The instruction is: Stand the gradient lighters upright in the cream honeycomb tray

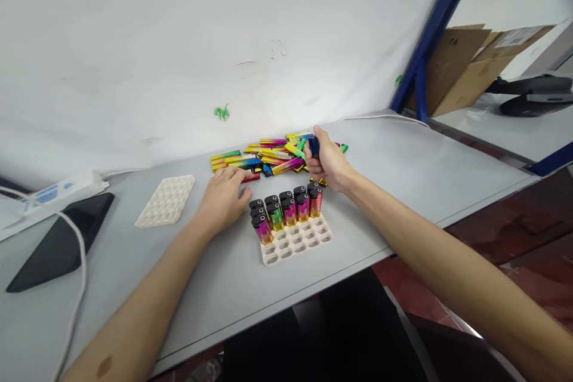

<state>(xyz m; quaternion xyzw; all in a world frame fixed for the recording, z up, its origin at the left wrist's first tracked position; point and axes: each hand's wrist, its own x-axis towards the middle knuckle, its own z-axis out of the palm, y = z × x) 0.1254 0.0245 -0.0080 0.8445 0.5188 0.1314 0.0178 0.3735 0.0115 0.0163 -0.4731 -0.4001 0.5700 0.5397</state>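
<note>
While the right hand (330, 162) grips a dark lighter (314, 147), shiny multicolored lighters (287, 166) lie behind the part-filled tray (297, 254); can't tell if the left hand (226, 196) holds one

One camera, worn on the person's head, looks down and forward from above the near side of the holed tray (292, 251). It faces over the counter (385, 158) towards the white wall (197, 30) beyond the tray. It is close enough for the tray's single cells to be told apart, yet wide enough to take in the left hand (226, 197) left of the tray, the right hand (330, 158) beyond it, a blue frame (432, 30) far to its right and some floor (418, 289) on its near side.
</note>
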